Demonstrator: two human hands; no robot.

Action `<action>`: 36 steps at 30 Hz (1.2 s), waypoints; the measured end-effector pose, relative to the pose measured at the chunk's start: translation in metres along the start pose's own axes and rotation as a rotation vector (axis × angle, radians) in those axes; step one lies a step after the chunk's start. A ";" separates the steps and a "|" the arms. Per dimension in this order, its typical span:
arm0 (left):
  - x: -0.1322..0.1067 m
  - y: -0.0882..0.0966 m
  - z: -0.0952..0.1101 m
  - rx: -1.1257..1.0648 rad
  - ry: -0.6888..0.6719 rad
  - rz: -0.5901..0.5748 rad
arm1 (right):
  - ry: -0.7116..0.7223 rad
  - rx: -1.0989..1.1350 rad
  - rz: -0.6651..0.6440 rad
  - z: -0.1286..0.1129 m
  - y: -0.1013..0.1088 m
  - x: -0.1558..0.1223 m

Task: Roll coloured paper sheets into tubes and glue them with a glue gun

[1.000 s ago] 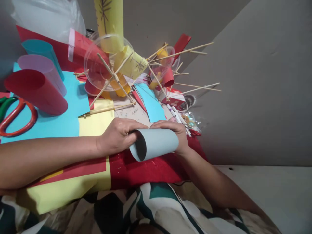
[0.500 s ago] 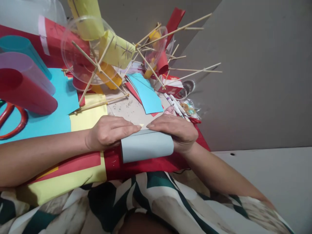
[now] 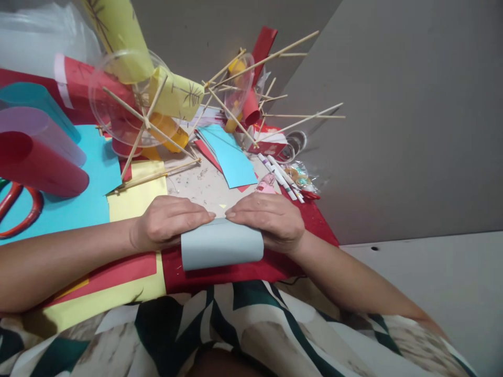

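Grey-blue paper (image 3: pixel 222 248) already curled near front edge of tabletop (image 3: pixel 192 184); left hand (image 3: pixel 167 221) and right hand (image 3: pixel 273 219) pinch its far seam, apparently not yet secured.

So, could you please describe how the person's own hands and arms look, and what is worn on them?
The left hand and right hand are bare, without gloves, watches or bracelets; both forearms are uncovered. Patterned fabric, white, dark green and brownish, meets the right arm.

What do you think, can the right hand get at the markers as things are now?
Probably yes: the markers lie just beyond the right hand, and nothing seems to cover them. But it rests on the grey paper, so it would likely have to leave that first.
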State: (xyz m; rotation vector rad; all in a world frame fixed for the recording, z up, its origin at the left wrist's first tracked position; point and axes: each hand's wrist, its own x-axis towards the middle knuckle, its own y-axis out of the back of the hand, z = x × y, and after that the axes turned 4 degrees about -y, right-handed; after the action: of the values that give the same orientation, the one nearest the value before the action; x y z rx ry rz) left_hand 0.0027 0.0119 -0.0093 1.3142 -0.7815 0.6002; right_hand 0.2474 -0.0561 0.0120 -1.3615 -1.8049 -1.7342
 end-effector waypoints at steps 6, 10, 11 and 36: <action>0.002 0.004 -0.002 0.017 -0.043 -0.051 | -0.004 -0.022 -0.004 0.001 0.001 -0.001; 0.004 0.006 -0.002 0.017 -0.033 -0.067 | -0.050 -0.064 -0.028 0.000 0.003 -0.004; 0.004 0.006 -0.002 0.013 -0.038 -0.065 | -0.043 -0.077 -0.041 -0.001 0.005 -0.004; -0.013 -0.002 -0.011 -0.119 0.321 -0.136 | -0.397 -0.096 0.134 0.001 0.012 -0.029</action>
State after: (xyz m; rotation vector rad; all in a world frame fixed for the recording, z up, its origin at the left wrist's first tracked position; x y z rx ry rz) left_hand -0.0018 0.0230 -0.0212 1.1169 -0.4543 0.6270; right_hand 0.2720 -0.0694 -0.0026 -1.9323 -1.7837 -1.5831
